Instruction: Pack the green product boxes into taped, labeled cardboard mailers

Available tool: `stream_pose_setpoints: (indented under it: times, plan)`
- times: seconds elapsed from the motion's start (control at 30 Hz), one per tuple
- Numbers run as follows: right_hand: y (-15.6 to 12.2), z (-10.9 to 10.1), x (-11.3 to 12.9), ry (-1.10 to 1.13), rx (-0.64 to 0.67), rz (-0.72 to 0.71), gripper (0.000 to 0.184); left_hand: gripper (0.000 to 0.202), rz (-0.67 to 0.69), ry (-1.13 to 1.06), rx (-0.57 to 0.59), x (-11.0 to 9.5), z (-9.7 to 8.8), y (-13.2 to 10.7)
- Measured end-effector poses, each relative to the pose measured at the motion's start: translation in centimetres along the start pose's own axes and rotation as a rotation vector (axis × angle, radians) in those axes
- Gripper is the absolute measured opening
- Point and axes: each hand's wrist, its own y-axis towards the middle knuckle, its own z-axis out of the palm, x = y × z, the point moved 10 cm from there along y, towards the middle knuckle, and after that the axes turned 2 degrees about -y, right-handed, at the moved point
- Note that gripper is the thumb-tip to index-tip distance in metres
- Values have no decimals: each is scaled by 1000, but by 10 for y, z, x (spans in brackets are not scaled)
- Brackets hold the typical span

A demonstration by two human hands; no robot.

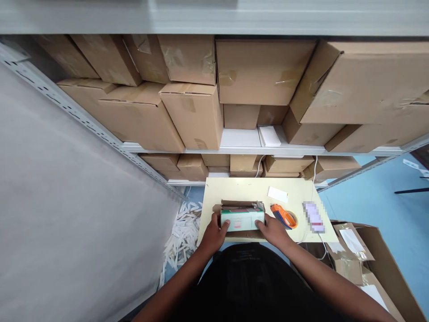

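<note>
Pale yellow table (234,187), open brown carton (243,234), white card (278,194), orange-and-blue tape dispenser (280,212), blurred lilac item (313,217)

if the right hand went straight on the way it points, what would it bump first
Likely the pale green box, which the right hand touches with its thumb; depth is unclear.

Even, cool light of moderate brightness fills the scene, its source out of view. The pale yellow rectangular tabletop (231,190) is well lit; shadow gathers behind the brown cardboard boxes (191,116), whose clear tape (284,81) glints faintly. The black fabric shirt (251,286) loses detail. Wide-angle distortion splays the grey perforated metal upright (72,112). Pixelation masks the lilac rectangular device (313,217).
</note>
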Motion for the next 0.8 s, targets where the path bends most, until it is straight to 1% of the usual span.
stream_pose_setpoints:
  times: [0.1,0.17,0.33,0.4,0.47,0.5,0.53,0.6,0.63,0.7,0.73,0.8]
  plan:
    - [8,8,-4,-152,34,64,47,33,-22,143,28,12,9,7]
    - [16,11,-7,-212,57,89,48,34,-17,219,30,17,13,14]
    - [33,27,-12,-243,110,121,50,28,-6,423,19,21,18,33]
    - [35,32,-14,-260,77,128,45,22,-28,507,43,24,21,38]
    - [35,34,-16,-276,8,109,39,17,-37,561,53,28,23,40]
    - [34,34,-19,-271,-30,100,37,18,-27,571,28,29,21,40]
    - [32,32,-25,-256,-73,96,36,23,-9,568,-23,30,16,39]
    - [29,26,-40,-195,-183,99,37,40,23,516,-161,34,3,36]
    - [29,24,-50,-147,-231,109,39,49,22,459,-215,40,-3,35]
    - [31,26,-72,4,-269,160,47,68,-38,273,-249,61,-6,35]
    - [34,33,-83,121,-256,204,53,77,-95,149,-246,75,-4,36]
    - [36,59,-104,441,-187,344,65,94,-220,-119,-268,102,2,36]
